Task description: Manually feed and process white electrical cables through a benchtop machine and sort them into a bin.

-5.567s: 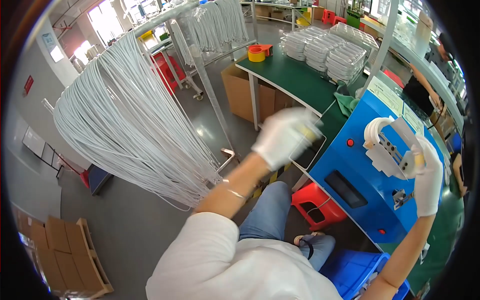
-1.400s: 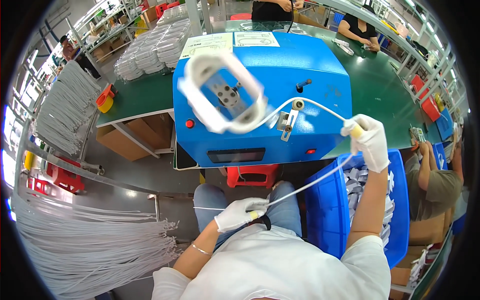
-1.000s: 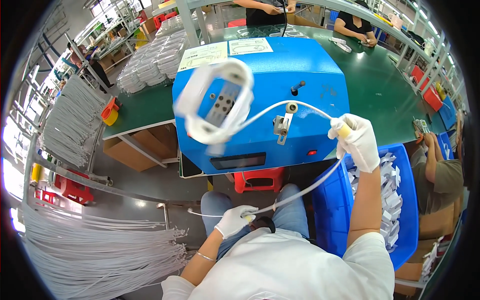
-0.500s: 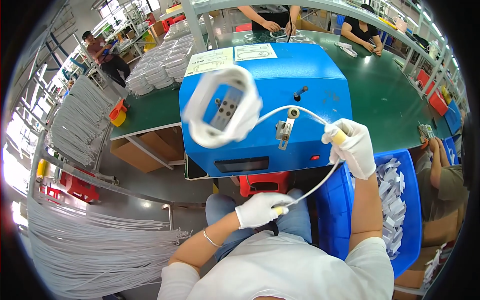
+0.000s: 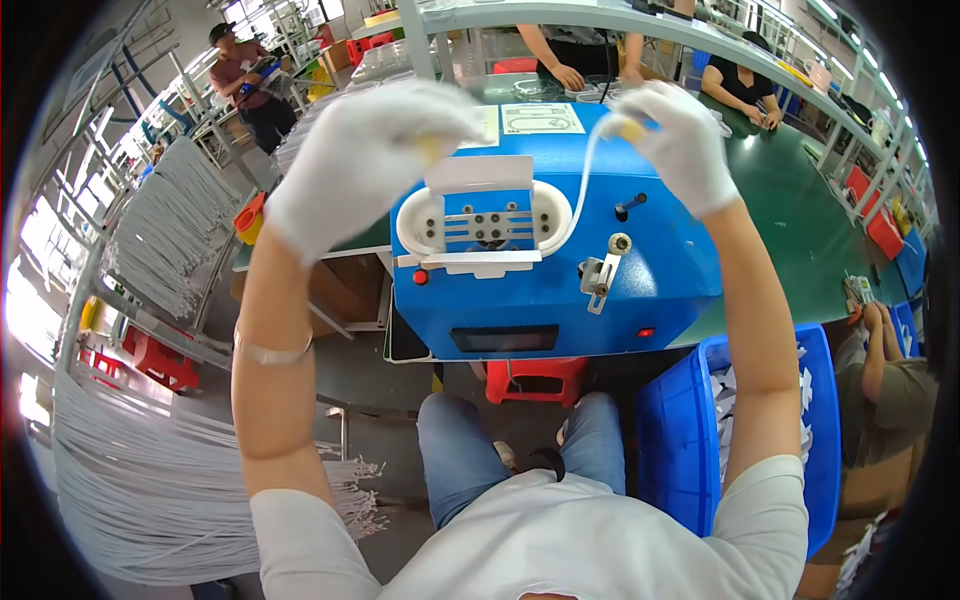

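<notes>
Both hands wear white gloves with yellow tips on some fingers. My right hand (image 5: 680,145) is raised over the machine's right side and pinches a white cable (image 5: 588,172). From there the cable runs down to the right end of a white oval winding holder (image 5: 488,262), with flaps above and below and a metal slotted middle. This holder stands on the front of a blue machine (image 5: 520,310). Above the holder's left end is my left hand (image 5: 365,155), smeared by motion; what its fingers hold, if anything, is unclear.
A blue bin (image 5: 680,430) of white pieces stands at my right. Bundles of white cables (image 5: 200,490) hang on a rack at left. A metal bracket (image 5: 600,275) and a peg (image 5: 630,205) stick out of the machine. Other people work beyond the green table (image 5: 780,200).
The holder was blurred and tilted; now it is sharp and level. My left hand rose from my lap to above the holder. My right hand moved up and away with the cable.
</notes>
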Demonstrator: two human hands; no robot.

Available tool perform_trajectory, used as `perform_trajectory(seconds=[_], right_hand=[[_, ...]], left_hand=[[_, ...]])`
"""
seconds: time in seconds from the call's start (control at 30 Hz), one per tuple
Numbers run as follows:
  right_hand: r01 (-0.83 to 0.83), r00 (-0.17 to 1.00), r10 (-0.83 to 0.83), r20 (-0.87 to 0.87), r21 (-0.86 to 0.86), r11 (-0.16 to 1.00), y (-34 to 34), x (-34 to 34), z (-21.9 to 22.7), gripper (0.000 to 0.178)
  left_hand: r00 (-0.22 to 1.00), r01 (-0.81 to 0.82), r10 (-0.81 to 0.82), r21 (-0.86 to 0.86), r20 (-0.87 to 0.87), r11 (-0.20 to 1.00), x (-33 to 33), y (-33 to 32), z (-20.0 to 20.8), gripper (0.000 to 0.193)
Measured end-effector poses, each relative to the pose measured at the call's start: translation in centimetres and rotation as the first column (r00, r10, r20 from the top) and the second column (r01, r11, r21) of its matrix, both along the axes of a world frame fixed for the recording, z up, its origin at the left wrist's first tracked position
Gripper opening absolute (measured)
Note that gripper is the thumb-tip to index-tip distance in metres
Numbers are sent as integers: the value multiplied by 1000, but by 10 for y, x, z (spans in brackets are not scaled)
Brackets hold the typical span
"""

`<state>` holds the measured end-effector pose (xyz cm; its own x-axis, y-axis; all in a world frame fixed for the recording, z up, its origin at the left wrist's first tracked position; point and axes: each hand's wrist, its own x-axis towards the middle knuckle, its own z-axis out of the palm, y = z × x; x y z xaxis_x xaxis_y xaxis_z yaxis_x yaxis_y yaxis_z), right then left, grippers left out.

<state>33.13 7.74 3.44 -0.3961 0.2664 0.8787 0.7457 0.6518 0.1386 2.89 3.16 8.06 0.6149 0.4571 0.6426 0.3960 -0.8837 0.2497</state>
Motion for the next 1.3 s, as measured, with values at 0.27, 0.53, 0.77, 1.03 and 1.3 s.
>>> perform_trajectory(seconds=[0.27, 0.53, 0.77, 1.03, 1.3], right_hand=[[-258, 965, 258, 42, 0, 966, 49, -75, 0, 20], [-177, 959, 156, 237, 71, 982, -67, -81, 13, 30], [38, 905, -7, 425, -65, 997, -50, -93, -6, 28], [58, 955, 108, 277, -530, 846, -38, -87, 11, 13], [-594, 800, 114, -589, -749, 294, -25, -105, -1, 25]], left_hand=[[961, -86, 33, -185, -273, 979, 20, 43, 2, 17], [949, -239, 185, -202, -255, 950, -43, 2, -12, 21], [794, -396, 510, 355, -331, 847, -26, -17, -29, 12], [910, -388, 412, 418, 35, 821, -1, -9, -69, 6], [909, -381, 417, 425, 11, 821, -2, -4, -64, 16]])
